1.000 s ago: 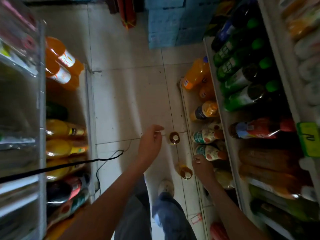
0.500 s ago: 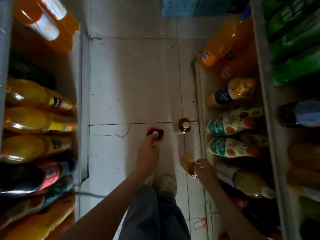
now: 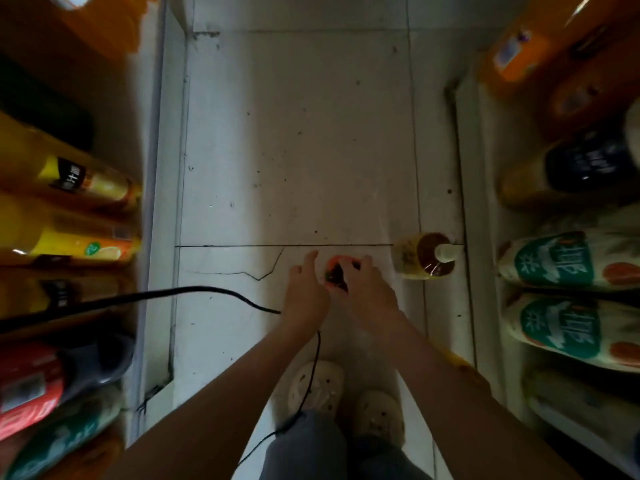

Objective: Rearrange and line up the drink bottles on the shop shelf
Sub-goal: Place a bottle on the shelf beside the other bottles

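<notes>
Head view: the small orange-capped bottle (image 3: 336,273) sits on the floor (image 3: 294,150) just beside the white-capped bottle (image 3: 427,256), on its aisle side. The right hand (image 3: 370,292) curls its fingers (image 3: 365,263) over it and the left hand (image 3: 304,296) rests loose fingers (image 3: 311,256) against it, probably steadying it for the shelf (image 3: 467,202).

- One view only: worn on the head, wide-angle.
- Faces almost straight down the aisle floor (image 3: 294,150); the wearer's own shoes (image 3: 315,386) sit at bottom centre.
- Close range: forearms enter from the bottom edge. The left hand (image 3: 304,292) and right hand (image 3: 370,292) meet at an orange-topped bottle (image 3: 334,271) just below centre.
- The left shelf (image 3: 152,202) and right shelf (image 3: 467,202) flank the frame, their stock stretched and blurred towards the edges.
</notes>
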`<action>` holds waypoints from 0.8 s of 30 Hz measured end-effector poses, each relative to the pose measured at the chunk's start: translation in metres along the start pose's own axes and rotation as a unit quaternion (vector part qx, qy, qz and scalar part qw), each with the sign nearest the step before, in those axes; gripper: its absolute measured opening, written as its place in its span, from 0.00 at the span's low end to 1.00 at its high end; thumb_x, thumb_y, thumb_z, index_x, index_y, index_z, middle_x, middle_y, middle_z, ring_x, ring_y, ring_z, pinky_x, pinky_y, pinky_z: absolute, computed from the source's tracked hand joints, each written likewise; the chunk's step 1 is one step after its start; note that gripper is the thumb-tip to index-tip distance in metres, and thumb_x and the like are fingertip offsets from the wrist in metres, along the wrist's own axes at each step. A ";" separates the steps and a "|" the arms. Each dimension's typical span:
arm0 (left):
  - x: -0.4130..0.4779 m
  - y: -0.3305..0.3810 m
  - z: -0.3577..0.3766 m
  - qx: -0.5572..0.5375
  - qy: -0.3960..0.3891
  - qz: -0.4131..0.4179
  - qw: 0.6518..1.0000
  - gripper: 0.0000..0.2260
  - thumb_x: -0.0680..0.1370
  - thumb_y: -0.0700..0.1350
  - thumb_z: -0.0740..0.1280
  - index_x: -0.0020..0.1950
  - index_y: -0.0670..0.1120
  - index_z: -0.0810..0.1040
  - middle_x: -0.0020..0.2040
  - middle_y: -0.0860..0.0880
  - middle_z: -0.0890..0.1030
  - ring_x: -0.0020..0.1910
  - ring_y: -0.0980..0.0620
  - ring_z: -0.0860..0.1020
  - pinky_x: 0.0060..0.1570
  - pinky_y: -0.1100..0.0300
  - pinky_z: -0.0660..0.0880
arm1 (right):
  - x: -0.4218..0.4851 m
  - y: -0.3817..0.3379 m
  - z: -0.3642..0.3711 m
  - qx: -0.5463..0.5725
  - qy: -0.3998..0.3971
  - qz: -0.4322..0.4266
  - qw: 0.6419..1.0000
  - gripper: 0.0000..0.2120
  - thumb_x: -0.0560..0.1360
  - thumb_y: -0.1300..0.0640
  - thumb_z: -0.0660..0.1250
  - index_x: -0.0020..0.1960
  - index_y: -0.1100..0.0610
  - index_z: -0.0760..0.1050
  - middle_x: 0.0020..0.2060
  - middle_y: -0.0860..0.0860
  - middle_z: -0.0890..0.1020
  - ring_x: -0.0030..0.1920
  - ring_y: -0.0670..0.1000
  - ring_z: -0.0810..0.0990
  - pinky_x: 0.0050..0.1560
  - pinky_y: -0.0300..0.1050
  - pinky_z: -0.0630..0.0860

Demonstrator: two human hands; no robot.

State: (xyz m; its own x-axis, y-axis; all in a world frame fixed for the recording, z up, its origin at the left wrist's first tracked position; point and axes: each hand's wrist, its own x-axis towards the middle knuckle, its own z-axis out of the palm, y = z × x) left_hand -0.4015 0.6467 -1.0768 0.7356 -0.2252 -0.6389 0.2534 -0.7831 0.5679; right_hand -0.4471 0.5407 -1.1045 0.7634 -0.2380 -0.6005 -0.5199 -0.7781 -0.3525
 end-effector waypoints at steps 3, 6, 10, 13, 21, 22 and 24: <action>0.010 -0.013 -0.013 0.000 -0.001 -0.004 1.000 0.30 0.75 0.31 0.59 0.75 0.51 0.59 0.67 0.41 0.66 0.40 0.59 0.69 0.31 0.76 0.68 | 0.018 -0.005 0.014 -0.053 0.015 0.001 0.998 0.18 0.80 0.52 0.57 0.67 0.55 0.60 0.60 0.58 0.69 0.53 0.58 0.75 0.46 0.50 0.76; 0.008 -0.004 -0.033 -0.007 -0.032 -0.019 0.999 0.34 0.74 0.31 0.62 0.75 0.52 0.57 0.70 0.42 0.62 0.46 0.59 0.70 0.34 0.79 0.68 | 0.013 -0.004 0.001 -0.012 -0.014 0.025 1.000 0.14 0.80 0.52 0.55 0.64 0.56 0.61 0.54 0.57 0.75 0.48 0.57 0.77 0.40 0.47 0.71; -0.014 0.041 -0.066 0.054 -0.154 0.038 0.986 0.38 0.72 0.38 0.70 0.76 0.54 0.55 0.76 0.45 0.53 0.73 0.46 0.57 0.65 0.58 0.64 | -0.031 -0.013 -0.062 0.029 0.045 0.052 0.997 0.13 0.79 0.49 0.56 0.59 0.55 0.62 0.43 0.51 0.78 0.42 0.54 0.78 0.37 0.45 0.71; -0.048 0.107 -0.101 0.062 -0.252 0.082 0.962 0.40 0.71 0.47 0.75 0.77 0.55 0.55 0.77 0.49 0.53 0.74 0.47 0.55 0.70 0.51 0.60 | -0.088 -0.032 -0.146 0.074 0.087 0.031 0.993 0.09 0.77 0.45 0.58 0.51 0.49 0.63 0.33 0.43 0.73 0.32 0.45 0.73 0.30 0.40 0.66; -0.177 0.363 -0.255 0.078 -0.296 0.285 0.908 0.35 0.62 0.46 0.81 0.64 0.53 0.68 0.54 0.59 0.77 0.49 0.67 0.77 0.44 0.75 0.72 | -0.241 -0.106 -0.451 0.263 0.200 -0.022 0.944 0.13 0.63 0.38 0.62 0.37 0.46 0.64 0.30 0.43 0.75 0.33 0.45 0.74 0.35 0.48 0.72; -0.196 0.393 -0.271 0.076 -0.272 0.320 0.904 0.34 0.61 0.46 0.81 0.62 0.52 0.69 0.53 0.57 0.78 0.49 0.63 0.77 0.46 0.72 0.73 | -0.257 -0.117 -0.487 0.277 0.231 -0.028 0.932 0.13 0.62 0.38 0.62 0.36 0.46 0.65 0.30 0.45 0.74 0.34 0.47 0.74 0.36 0.48 0.71; -0.227 0.446 -0.299 0.041 -0.238 0.382 0.892 0.29 0.61 0.49 0.81 0.58 0.51 0.74 0.51 0.54 0.81 0.49 0.57 0.80 0.50 0.62 0.76 | -0.282 -0.138 -0.554 0.277 0.289 -0.042 0.915 0.12 0.63 0.38 0.62 0.36 0.45 0.66 0.32 0.46 0.74 0.37 0.49 0.75 0.38 0.47 0.72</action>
State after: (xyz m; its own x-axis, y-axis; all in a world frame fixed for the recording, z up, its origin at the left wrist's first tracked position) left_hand -0.2676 0.5212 -0.5236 0.3196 -0.9167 -0.2399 -0.2691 -0.3306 0.9046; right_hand -0.3782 0.3930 -0.4892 0.8012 -0.5837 -0.1318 -0.4433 -0.4311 -0.7859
